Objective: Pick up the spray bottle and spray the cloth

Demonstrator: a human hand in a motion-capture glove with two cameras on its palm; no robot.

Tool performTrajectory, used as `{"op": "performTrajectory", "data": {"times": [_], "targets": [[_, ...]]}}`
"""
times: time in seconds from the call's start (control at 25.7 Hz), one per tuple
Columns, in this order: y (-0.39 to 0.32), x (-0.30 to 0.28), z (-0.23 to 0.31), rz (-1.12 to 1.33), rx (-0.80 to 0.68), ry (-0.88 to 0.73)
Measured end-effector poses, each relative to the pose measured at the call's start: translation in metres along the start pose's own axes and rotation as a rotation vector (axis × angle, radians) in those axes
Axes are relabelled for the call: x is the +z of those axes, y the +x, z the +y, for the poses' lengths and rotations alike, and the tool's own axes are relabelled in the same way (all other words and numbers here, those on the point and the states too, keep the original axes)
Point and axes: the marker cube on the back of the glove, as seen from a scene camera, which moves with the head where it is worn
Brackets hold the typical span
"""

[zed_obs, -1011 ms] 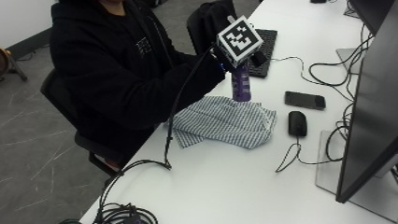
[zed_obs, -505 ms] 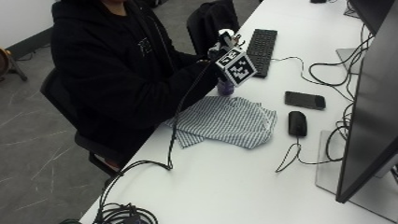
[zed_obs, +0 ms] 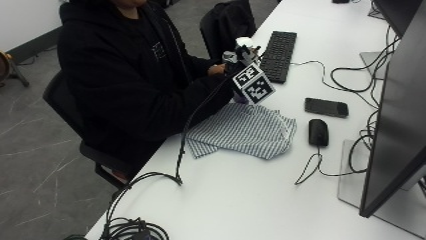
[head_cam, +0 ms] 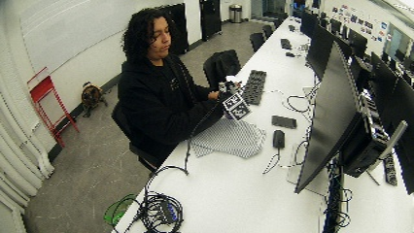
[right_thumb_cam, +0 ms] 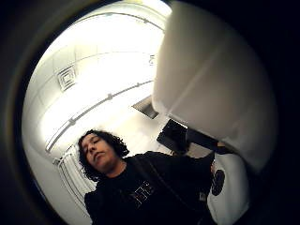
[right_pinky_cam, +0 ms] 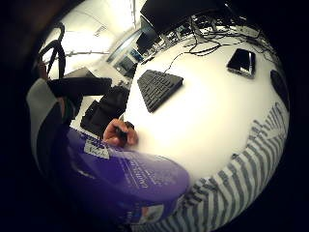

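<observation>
Above the near edge of the white table [zed_obs: 219, 200], by the seated person, the gloved right hand [zed_obs: 234, 59] holds the spray bottle [zed_obs: 242, 46] up off the surface, fingers wrapped round its purple body with the white spray head showing on top. The little-finger palm view shows that purple body [right_pinky_cam: 130, 181] close against the palm, with the striped cloth [right_pinky_cam: 241, 183] on the table below it. The cloth [zed_obs: 243, 130] lies rumpled on the table by its near edge, just under and beside the raised bottle. The bare left hand [zed_obs: 216, 69] is close beside the bottle. A black keyboard [zed_obs: 278, 48] lies farther along the table; a phone [zed_obs: 326, 107] and a mouse [zed_obs: 318, 132] lie towards the monitor [zed_obs: 396, 105].
</observation>
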Motion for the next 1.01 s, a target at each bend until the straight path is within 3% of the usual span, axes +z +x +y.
{"op": "performTrajectory", "data": {"times": [1.01], "targets": [[0.0041,0.0002,0.0032,0.023,0.006,-0.007]]}}
